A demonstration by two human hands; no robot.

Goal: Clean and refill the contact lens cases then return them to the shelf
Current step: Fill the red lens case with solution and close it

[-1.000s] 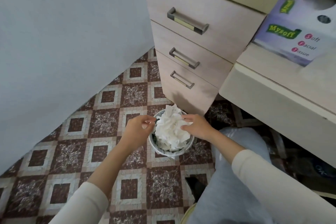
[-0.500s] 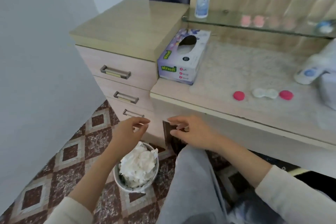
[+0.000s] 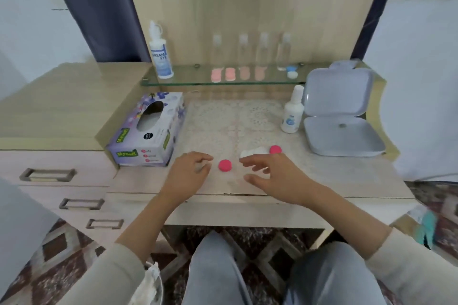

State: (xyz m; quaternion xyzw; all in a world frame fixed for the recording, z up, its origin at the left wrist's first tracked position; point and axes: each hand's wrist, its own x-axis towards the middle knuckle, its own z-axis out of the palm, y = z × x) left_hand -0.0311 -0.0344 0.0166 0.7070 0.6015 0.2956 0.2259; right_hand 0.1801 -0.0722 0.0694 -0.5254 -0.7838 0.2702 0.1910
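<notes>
1. A tissue box [image 3: 148,131] sits at the tabletop's [image 3: 347,176] left edge.
2. An open grey box [image 3: 339,129] lies near its right edge.
3. Three drawers [image 3: 81,190] stack below, left.

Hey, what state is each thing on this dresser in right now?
White twin-well lens case: uncapped, on counter.
Two pink round caps: off, lying beside it.
Grey hinged plastic box: lid open.
Small white bottle: upright, capped.
Left hand: open, empty.
Right hand: open, empty.
</notes>
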